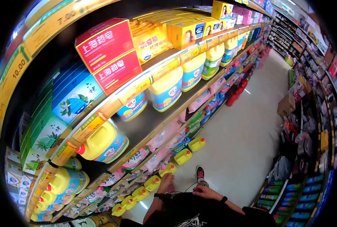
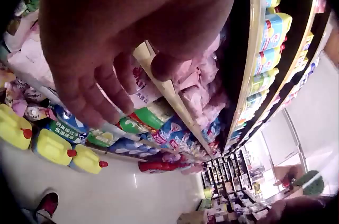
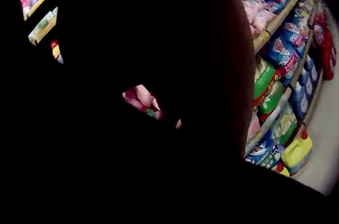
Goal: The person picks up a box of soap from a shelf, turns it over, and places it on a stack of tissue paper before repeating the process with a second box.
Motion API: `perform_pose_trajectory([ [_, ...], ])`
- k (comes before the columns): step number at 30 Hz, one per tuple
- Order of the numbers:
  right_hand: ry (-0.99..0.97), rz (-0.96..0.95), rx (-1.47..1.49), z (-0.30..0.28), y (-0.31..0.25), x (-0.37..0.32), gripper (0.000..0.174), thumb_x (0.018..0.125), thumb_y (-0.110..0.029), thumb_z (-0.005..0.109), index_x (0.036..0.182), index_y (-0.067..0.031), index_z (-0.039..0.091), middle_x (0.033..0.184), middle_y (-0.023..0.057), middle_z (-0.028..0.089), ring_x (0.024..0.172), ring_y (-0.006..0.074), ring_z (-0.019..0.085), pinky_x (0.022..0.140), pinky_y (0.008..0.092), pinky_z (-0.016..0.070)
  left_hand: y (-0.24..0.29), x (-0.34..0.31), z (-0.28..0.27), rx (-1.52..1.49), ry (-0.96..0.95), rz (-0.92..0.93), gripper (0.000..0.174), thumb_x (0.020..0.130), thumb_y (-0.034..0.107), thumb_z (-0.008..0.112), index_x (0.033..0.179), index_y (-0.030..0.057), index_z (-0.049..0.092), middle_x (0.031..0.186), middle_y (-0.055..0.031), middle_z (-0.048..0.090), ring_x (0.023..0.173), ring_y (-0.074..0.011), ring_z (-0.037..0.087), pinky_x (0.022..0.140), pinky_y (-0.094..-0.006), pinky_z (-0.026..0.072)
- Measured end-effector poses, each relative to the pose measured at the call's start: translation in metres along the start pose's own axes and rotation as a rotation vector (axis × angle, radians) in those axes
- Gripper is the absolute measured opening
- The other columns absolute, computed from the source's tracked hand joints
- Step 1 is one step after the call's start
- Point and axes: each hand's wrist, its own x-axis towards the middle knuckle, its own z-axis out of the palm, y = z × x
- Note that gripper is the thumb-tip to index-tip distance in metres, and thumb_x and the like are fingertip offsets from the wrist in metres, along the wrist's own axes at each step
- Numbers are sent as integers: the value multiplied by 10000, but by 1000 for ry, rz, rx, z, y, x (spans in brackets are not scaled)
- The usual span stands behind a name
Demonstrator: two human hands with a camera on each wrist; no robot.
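Note:
My left hand [image 1: 167, 183] hangs low beside the shelf, near the yellow jugs [image 1: 152, 183] that stand on the floor along its foot. In the left wrist view its fingers [image 2: 108, 83] are spread and relaxed, with nothing between them. My right hand [image 1: 208, 192] is in front of the black shirt, fingers loosely bent, with a thin dark cord [image 1: 191, 186] close by. The right wrist view is mostly a dark silhouette, with a small gap showing pink packs [image 3: 143, 97] behind. Nothing held shows in either hand.
Yellow bleach-like jugs [image 1: 167, 90] with blue labels line the shelf on the left. Above them sit red soap boxes [image 1: 104, 47], yellow packs [image 1: 151, 43] and blue boxes [image 1: 75, 94]. A pale aisle floor [image 1: 244, 132] runs forward; a cardboard box [image 1: 286, 105] stands by the right-hand shelves.

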Motion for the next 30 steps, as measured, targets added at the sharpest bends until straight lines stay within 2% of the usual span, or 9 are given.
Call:
perform_pose_trajectory([
  [4,-33,15,-34,-65,6,2,420,957,-363,618,1204,-25,585,1057,112,666,974,192,622,858,318,497,4,22,43,-1,80,112,394,987,384,558,1207,57,561,1099,-80,655,994,-176,628,852,-320,507],
  [7,-80,-11,-65,-113,6,14,410,955,-363,619,1192,-29,594,1058,107,668,972,183,622,865,312,495,23,26,80,-48,53,48,441,980,390,577,1243,40,525,1147,-94,618,1068,-204,605,898,-341,495],
  [8,-107,-14,-79,-128,11,15,406,955,-364,620,1186,-31,598,1056,105,670,967,180,623,867,309,494,32,26,95,-61,59,34,378,996,385,542,1177,53,562,1132,-105,631,1046,-211,617,907,-361,509],
  [12,-149,-32,-49,-176,21,20,414,957,-389,603,1161,-29,595,1035,137,670,964,232,642,856,341,500,56,29,141,-164,55,89,370,998,375,542,1175,51,549,1134,-109,622,1060,-220,613,921,-381,511],
  [20,-271,-31,-106,-239,40,3,461,939,-422,625,1155,-17,588,1066,119,657,989,191,611,858,332,492,62,36,196,-138,104,118,380,991,392,551,1165,54,534,1116,-108,623,1070,-219,610,928,-386,511],
  [23,-290,-30,-67,-256,45,-31,427,946,-402,620,1159,-32,623,1035,101,674,954,176,618,842,308,493,47,40,202,-78,29,79,395,989,391,556,1193,54,533,1132,-106,620,1075,-219,606,929,-381,505],
  [25,-198,193,-3,-264,60,-68,396,951,-384,619,1154,-43,627,1038,89,668,945,183,616,850,319,492,50,36,208,-42,9,43,428,991,401,551,1232,48,525,1163,-106,614,1096,-219,596,930,-371,496],
  [28,165,278,228,-254,98,-127,362,953,-350,624,1140,-40,643,1045,89,670,913,176,621,805,320,501,51,37,207,9,-39,47,458,993,417,541,1249,38,518,1185,-114,606,1118,-219,587,936,-369,489],
  [30,241,384,322,-249,101,-120,365,952,-348,624,1144,-38,641,1048,90,670,917,178,621,810,322,500,53,38,204,32,-27,31,453,992,421,542,1248,48,521,1188,-110,604,1113,-213,587,938,-365,485],
])
